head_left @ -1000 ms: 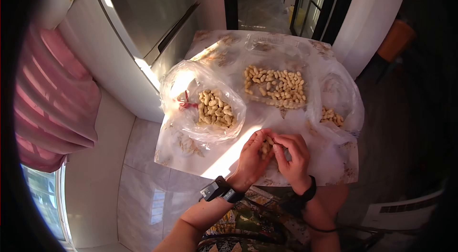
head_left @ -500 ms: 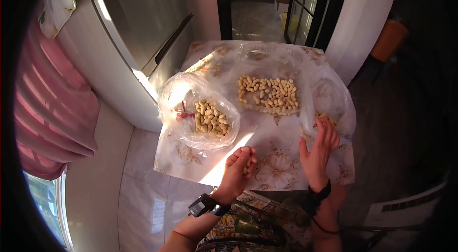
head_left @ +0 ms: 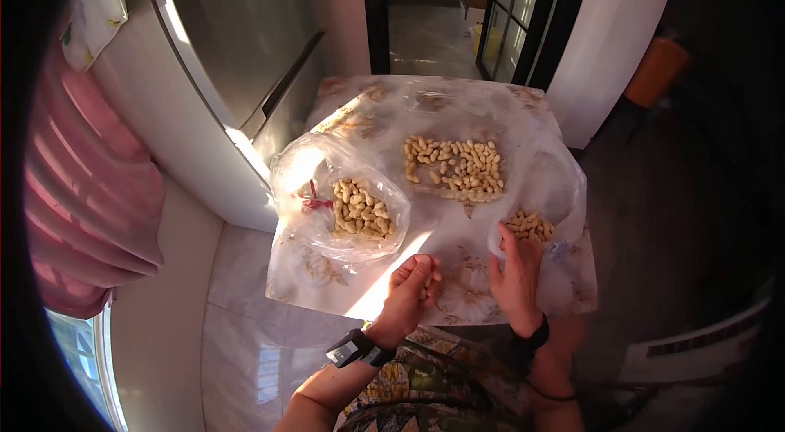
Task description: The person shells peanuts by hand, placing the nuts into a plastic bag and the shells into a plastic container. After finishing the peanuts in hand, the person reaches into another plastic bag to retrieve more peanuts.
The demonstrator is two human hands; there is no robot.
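Note:
My left hand (head_left: 413, 289) is closed around peanuts (head_left: 426, 288), some of which show between the fingers, just above the table's near edge. My right hand (head_left: 517, 276) is open, thumb apart from the fingers, with its fingertips at the near left rim of the right clear plastic bag (head_left: 560, 178). Unshelled peanuts (head_left: 531, 227) lie in that bag, just beyond the fingers. To the left, another clear bag (head_left: 315, 229) with a red tie (head_left: 313, 200) holds a larger pile of peanuts (head_left: 361, 209). Between the bags, a clear plastic tray (head_left: 425, 189) contains many peanuts (head_left: 470, 166).
A flowered cloth covers the table (head_left: 323, 293). The tray's clear lid (head_left: 446, 98) lies toward the far edge. A large grey appliance door (head_left: 245, 15) stands to the left, near a pink curtain (head_left: 98, 186). Beyond the table is a doorway (head_left: 429, 31).
My right hand has drawn back and left, out from over the right bag, exposing its peanuts. The bag's opening has shifted toward me. My left hand stays closed in nearly the same place.

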